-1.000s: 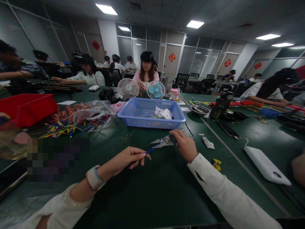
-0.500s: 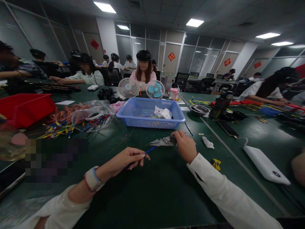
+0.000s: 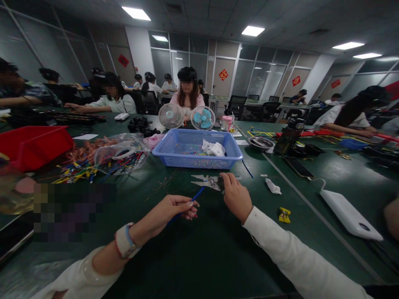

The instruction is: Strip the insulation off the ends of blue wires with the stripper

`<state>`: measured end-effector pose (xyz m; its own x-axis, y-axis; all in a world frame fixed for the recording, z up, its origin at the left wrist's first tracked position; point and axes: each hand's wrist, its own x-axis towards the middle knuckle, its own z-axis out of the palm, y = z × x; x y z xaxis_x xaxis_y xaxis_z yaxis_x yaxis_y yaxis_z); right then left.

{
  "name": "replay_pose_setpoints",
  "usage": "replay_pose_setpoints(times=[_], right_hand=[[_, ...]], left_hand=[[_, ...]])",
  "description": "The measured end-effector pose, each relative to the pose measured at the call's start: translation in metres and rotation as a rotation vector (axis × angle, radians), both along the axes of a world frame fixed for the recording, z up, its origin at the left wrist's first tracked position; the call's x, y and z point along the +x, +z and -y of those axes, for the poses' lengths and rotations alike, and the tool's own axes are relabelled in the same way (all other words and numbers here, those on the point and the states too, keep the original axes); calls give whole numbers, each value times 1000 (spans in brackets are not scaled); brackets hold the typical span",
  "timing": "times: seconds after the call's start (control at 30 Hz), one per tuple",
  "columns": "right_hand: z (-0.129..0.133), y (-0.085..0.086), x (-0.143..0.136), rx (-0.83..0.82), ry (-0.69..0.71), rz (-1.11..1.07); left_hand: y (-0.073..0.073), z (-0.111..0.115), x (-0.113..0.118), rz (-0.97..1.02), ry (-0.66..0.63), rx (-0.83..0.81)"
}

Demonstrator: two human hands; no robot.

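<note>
Blue wire (image 3: 195,196) pinched in left hand (image 3: 174,209); right hand (image 3: 236,197) grips open-jawed stripper (image 3: 207,181); no writing legible.

I note a thin blue wire (image 3: 193,197), short and straight, tilted up toward the wire stripper (image 3: 208,181). Stripper is bare metal, blades parted, tips just clear of the wire's end.

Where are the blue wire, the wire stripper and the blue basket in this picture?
blue wire (image 3: 198,194): head view, on the free end beyond the left hand's fingertips.
wire stripper (image 3: 206,181): head view, on the open metal jaws ahead of the right hand.
blue basket (image 3: 196,162): head view, on its near mesh wall.
</note>
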<state>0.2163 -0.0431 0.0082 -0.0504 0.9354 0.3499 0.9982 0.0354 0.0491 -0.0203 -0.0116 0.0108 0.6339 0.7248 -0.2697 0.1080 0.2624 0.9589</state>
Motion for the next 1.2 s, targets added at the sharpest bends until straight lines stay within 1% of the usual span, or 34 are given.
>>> replay_pose_setpoints(times=[0.2, 0.37, 0.5, 0.67, 0.8, 0.9, 0.97, 1.0, 1.03, 1.07, 1.2], right_hand=[[1, 3, -2, 30, -46, 85], [0, 7, -1, -11, -59, 73], [0, 12, 2, -87, -49, -6], [0, 21, 10, -171, 28, -233], [-2, 25, 23, -122, 23, -265], [-10, 29, 36, -113, 13, -311], [-20, 35, 47, -138, -5, -419], [-26, 39, 53, -160, -16, -520], [-33, 43, 59, -218, -29, -679], [-40, 48, 64, -298, -50, -885], [-65, 68, 74, -565, -47, -1078]], left_hand=[[-1, 6, 6, 22, 39, -30], [-2, 4, 6, 10, -1, 13], [-3, 0, 3, 1, -41, 76], [-6, -5, -1, -33, -57, 144], [-2, -6, -2, -43, -35, 167], [0, -9, -3, -31, 13, 179], [-1, -12, -4, -24, 42, 190], [-2, -14, -5, -25, 55, 197], [-4, -17, -6, -28, 66, 208], [-6, -19, -7, -38, 72, 221], [-9, -26, -10, -103, 79, 308]])
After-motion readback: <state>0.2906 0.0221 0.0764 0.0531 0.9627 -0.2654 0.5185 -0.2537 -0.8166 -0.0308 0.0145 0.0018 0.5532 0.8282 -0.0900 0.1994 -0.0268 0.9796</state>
